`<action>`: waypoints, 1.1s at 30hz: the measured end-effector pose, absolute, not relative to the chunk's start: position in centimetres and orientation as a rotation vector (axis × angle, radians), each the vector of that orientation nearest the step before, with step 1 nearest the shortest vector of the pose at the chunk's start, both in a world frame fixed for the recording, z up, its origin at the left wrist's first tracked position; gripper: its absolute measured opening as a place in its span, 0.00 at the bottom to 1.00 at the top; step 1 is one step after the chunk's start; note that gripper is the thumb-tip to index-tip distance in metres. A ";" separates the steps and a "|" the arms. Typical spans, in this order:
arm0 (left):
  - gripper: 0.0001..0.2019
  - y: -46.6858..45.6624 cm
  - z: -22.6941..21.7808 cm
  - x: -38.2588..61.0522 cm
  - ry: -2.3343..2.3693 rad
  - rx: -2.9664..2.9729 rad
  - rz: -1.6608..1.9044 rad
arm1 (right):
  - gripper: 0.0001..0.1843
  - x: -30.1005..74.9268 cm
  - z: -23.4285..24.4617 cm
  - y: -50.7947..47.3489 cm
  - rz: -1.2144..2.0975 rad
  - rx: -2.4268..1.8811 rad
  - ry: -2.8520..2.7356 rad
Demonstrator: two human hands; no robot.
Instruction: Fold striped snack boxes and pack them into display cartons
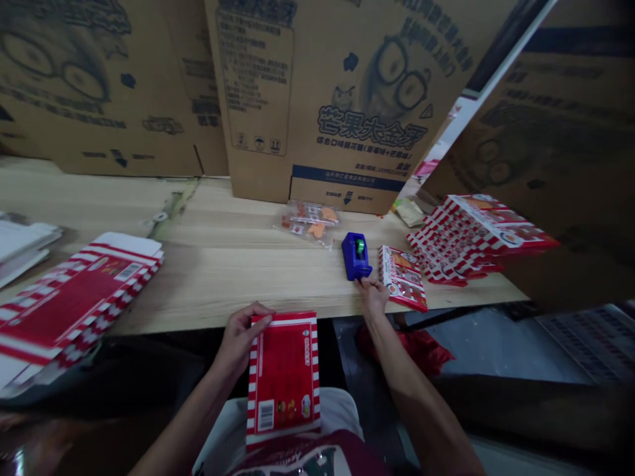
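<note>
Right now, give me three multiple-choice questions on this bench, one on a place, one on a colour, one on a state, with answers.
1. Where is the blue tape dispenser? A) on the wooden table B) on the floor C) inside a carton
2. What colour mainly is the flat carton in the left hand? A) green B) red C) black
3. The clear plastic bag is: A) empty B) holding orange pieces C) on the floor

1 A, it rests on the tabletop. 2 B, red panels fill its face. 3 B, orange shows through the plastic.
</note>
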State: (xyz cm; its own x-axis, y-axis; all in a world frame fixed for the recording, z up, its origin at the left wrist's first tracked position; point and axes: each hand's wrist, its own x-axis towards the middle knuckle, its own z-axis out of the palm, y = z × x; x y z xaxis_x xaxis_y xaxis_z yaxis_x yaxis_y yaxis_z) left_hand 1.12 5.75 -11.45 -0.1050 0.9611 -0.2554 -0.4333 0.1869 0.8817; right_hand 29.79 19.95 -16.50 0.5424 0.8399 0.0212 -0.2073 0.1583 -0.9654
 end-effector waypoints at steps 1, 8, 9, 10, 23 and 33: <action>0.10 5.7 -11.4 1.2 1.080 0.633 1.334 | 0.18 29.5 -16.0 19.5 0.855 -1.185 -0.673; 0.11 5.6 -11.1 1.8 1.039 0.691 1.354 | 0.17 23.3 -6.8 17.0 1.530 -0.989 -1.838; 0.11 5.6 -11.1 1.9 1.037 0.704 1.350 | 0.17 21.9 -5.4 17.0 1.605 -0.855 -2.138; 0.11 5.7 -11.0 2.0 1.036 0.711 1.345 | 0.16 20.7 -4.2 17.1 1.622 -0.724 -2.385; 0.09 4.5 -9.2 2.0 1.011 1.010 1.323 | 0.24 17.9 -7.5 18.7 2.282 -0.941 -2.378; 0.30 4.7 -7.6 -2.0 1.020 1.176 1.175 | 0.20 19.5 -5.4 19.5 1.654 -0.903 -2.457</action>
